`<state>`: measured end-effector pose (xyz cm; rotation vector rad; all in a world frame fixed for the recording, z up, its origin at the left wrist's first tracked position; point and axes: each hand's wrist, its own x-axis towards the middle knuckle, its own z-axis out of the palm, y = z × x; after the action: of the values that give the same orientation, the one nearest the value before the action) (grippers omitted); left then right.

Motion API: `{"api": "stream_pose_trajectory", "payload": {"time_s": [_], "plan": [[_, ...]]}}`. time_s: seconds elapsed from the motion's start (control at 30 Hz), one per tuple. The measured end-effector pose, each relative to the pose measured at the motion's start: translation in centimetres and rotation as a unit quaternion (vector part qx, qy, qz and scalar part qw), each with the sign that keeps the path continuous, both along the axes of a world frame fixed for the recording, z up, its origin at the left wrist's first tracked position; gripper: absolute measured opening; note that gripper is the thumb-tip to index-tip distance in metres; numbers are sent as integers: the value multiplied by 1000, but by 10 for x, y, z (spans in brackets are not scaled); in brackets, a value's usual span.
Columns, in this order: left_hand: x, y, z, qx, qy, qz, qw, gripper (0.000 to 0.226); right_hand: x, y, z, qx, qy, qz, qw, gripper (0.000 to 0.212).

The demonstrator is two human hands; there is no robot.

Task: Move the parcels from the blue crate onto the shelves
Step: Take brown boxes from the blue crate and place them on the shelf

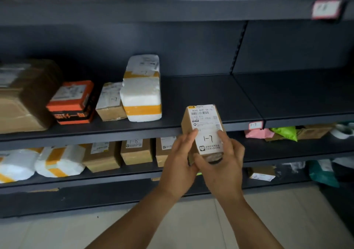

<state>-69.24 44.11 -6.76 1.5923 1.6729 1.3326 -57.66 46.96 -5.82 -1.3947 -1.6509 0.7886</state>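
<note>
Holding small cardboard parcel (204, 128) in both hands — left hand (179, 162) cupping lower left side, right hand (223, 162) wrapped round bottom end, fingers closed on it. Parcel hovering just in front of middle shelf (206, 93), label marked 1-7 facing me, shelf tag (255, 125) reading same. Judging it light, stiff, not slippery — gripping by long sides seems best. Counting four parcels sitting on this shelf, plus one in hand. Blue crate not showing.

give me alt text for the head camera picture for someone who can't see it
Left hand and right hand hold a small cardboard parcel, handwritten "1-7", before a dark shelf tagged "1-7". Four other parcels sit at its left, including a white foam box.
</note>
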Motion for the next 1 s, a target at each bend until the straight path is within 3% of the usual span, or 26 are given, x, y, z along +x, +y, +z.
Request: {"api": "stream_pose_trajectory", "payload": {"time_s": [0.23, 0.4, 0.57, 0.7, 0.8, 1.0], "plan": [[-46, 51, 51, 1, 122, 37, 992, 53, -44, 48, 44, 14, -23, 22, 999, 69], [-70, 79, 64, -70, 239, 25, 968, 43, -63, 73, 52, -42, -68, 63, 995, 54], [-78, 105, 65, -126, 398, 18, 908, 46, -69, 98, 54, -54, -120, 103, 986, 52], [-83, 123, 76, -160, 532, 32, 831, 66, -78, 129, 57, -54, -200, 162, 965, 61], [-88, 134, 83, -203, 564, 43, 800, 70, -86, 150, 60, -60, -249, 192, 947, 67], [-89, 146, 90, -257, 556, 47, 789, 73, -92, 172, 59, -75, -286, 234, 926, 79]]}}
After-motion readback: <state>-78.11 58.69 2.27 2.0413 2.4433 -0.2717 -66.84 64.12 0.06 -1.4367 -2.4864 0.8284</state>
